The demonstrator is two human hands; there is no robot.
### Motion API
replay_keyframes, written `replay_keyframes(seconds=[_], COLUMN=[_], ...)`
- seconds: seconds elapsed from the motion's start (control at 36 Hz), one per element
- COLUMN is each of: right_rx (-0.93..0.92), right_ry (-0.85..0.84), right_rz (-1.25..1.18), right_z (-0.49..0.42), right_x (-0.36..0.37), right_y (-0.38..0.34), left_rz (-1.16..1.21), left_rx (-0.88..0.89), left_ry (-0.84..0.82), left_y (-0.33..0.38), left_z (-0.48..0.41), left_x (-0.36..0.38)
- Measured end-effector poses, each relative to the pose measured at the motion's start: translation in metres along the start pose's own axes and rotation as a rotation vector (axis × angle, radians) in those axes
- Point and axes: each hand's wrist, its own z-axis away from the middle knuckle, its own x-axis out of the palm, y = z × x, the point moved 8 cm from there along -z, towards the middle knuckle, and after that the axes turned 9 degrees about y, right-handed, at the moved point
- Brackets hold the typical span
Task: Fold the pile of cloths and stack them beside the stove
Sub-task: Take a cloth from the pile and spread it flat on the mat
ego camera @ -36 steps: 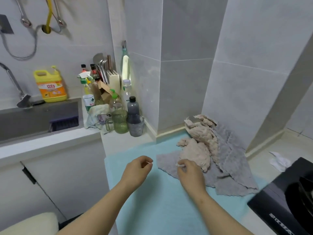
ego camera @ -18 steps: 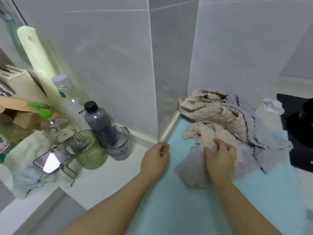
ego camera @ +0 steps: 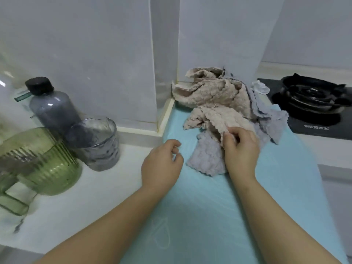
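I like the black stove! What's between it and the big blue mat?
In the head view, only a bare strip of white counter separates the stove from the blue mat.

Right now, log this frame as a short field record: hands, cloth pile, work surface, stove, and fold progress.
left hand: half curled, empty, above the light blue mat
right hand: fingers pinching the fluffy beige cloth
pile: beige cloths crumpled over a grey cloth, on the mat's far end
stove: black gas burner, right of the pile
progress: nothing folded or stacked yet
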Motion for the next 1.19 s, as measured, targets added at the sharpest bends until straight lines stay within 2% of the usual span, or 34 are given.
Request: replay_keyframes(seconds=[0.19,0.31,0.44,0.61,0.67,0.75,0.81,1.06,1.19], right_rx=[-0.071,-0.151,-0.131,-0.059,-0.024,-0.010,-0.006,0.003,-0.030], right_ry=[0.190,0.266,0.077,-0.082,-0.099,-0.088,-0.095,-0.331,-0.425], right_rz=[-0.080,-0.113,-0.163,-0.191,-0.208,-0.254,-0.290,-0.513,-0.542], right_z=[0.009,0.038,0.048,0.050,0.046,0.041,0.041,0.051,0.058], right_x=[-0.042,-0.053,-0.038,-0.015,-0.012,-0.012,-0.010,0.001,0.004], right_y=[-0.031,-0.048,-0.044,-0.035,-0.031,-0.031,-0.032,-0.048,-0.057], left_rz=[0.030,0.078,0.035,-0.269,-0.303,-0.121,-0.002,0.156,0.245], left_rx=[0.147,0.144,0.208,0.463,0.458,0.240,0.160,0.339,0.266], left_ry=[-0.032,-0.022,-0.007,0.027,0.017,-0.029,-0.064,-0.129,-0.144], left_y=[0.008,0.008,0.013,0.032,0.030,0.012,0.005,0.022,0.019], left_z=[0.009,0.012,0.015,0.021,0.018,0.005,-0.002,-0.002,-0.009], left_x=[-0.001,-0.006,-0.008,0.006,0.013,0.010,0.010,0.012,0.013])
